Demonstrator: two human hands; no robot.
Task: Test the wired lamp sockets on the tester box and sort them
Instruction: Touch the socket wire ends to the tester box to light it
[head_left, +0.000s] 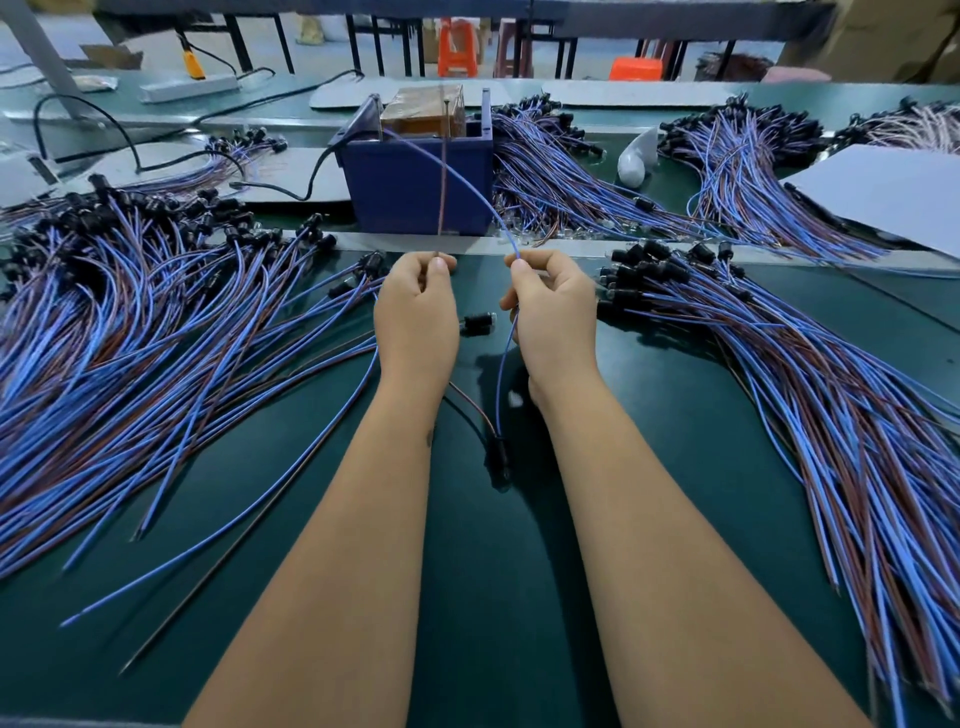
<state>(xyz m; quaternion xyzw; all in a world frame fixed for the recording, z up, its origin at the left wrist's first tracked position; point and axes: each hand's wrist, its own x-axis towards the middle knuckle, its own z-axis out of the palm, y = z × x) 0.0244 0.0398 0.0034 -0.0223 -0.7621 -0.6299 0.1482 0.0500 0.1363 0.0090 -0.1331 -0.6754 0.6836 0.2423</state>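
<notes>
Socket under test hangs low between the forearms, just above the green surface, dangling by its two leads so the wire ends are free to reach the tester. Left hand pinches the brown lead between thumb and curled fingers; right hand pinches the blue lead the same way. Hands are kept apart, probably so the bare ends don't short against each other. Both leads run up and away to the top of the blue tester box, the brown one nearly straight, the blue one in an arc toward the left contact. Whether the tips actually touch the contacts is too small to tell, and I see no lamp glow from here. Judgement: mid-test, sorting of this piece not yet done. Big heap of wired sockets lies left of the hands, another heap to the right, likely the untested and tested sides, though which is which I can't say. One loose socket sits on the surface between the hands. More bundles lie behind the box.
</notes>
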